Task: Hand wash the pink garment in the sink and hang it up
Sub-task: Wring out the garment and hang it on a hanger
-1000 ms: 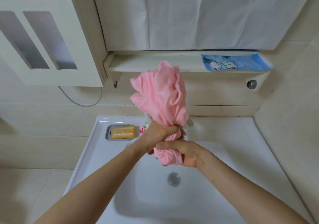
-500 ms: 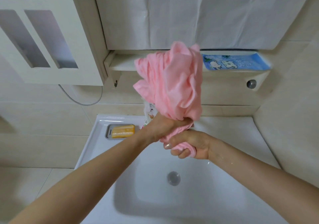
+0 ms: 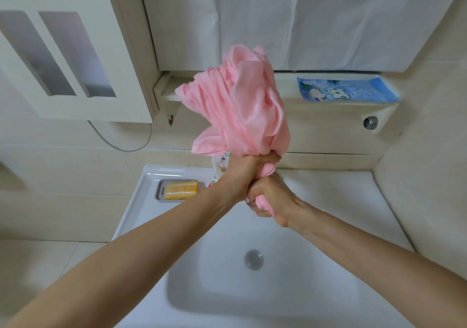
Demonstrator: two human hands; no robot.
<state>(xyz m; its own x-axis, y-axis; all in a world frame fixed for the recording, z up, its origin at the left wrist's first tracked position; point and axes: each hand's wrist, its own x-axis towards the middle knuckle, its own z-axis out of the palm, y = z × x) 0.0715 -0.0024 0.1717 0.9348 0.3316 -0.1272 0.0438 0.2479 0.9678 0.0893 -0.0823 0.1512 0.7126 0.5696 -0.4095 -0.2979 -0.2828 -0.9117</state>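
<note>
Garment [image 3: 242, 110] held over the sink [image 3: 290, 302].
My left grip [image 3: 238, 177] and right grip [image 3: 271, 201] both clamp it, left uppermost.

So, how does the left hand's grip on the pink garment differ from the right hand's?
The left hand grips higher, under the loose bunch of the pink garment; the right hand grips lower, on the twisted end. Much cloth fans out above the left hand; only a small bit shows from the right hand. Both hold it above the sink.
</note>
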